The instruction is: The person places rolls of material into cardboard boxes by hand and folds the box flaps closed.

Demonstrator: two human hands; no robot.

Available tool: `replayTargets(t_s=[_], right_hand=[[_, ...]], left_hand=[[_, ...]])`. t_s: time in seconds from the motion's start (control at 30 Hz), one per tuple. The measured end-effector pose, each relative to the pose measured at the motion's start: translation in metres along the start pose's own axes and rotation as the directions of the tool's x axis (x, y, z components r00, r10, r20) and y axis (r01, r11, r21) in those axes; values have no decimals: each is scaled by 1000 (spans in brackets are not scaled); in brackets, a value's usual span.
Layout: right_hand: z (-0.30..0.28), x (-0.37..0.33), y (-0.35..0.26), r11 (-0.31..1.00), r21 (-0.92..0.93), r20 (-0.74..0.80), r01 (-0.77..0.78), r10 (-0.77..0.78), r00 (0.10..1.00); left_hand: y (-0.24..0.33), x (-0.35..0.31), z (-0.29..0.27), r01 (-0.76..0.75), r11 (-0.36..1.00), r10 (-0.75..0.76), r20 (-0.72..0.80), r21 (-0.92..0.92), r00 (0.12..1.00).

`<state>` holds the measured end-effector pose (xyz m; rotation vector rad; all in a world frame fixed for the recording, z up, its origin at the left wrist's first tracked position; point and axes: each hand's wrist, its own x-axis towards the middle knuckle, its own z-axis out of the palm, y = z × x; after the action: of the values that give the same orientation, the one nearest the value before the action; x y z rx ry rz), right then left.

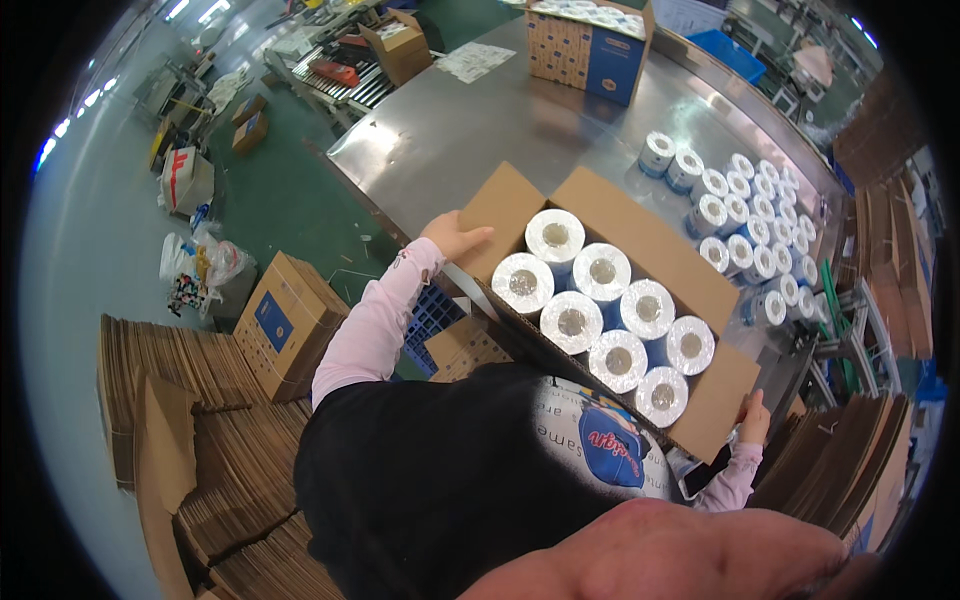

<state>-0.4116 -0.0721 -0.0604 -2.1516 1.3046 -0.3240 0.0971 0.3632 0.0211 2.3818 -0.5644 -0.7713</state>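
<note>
Cardboard box (650, 250), flaps open, eight white paper rolls (603, 254) inside, at near edge of shiny metal counter (440, 150).
Left hand (457, 236) at left flap (505, 215), thumb extended; right hand (754, 418) at right flap (720, 400). Can't tell if either's fingers pinch. Rolls cylindrical, cored, glossy-wrapped.
</note>
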Motion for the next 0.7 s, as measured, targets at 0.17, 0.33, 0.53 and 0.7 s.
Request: replayTargets(t_s=[0.17,0.33,0.53,0.7], right_hand=[[69,11,-90,899,-155,129,409,-392,911],[126,30,-197,717,3,-73,697,-695,715],[102,136,-160,822,-335,120,461,-448,886],[42,-4,-193,611,-292,-163,736,-790,591]], left_hand=[[112,-60,10,-442,826,250,475,350,844],[124,-44,60,-619,672,287,627,407,724],[102,35,121,-703,511,780,78,495,621],[73,14,117,-614,579,807,-268,537,526]])
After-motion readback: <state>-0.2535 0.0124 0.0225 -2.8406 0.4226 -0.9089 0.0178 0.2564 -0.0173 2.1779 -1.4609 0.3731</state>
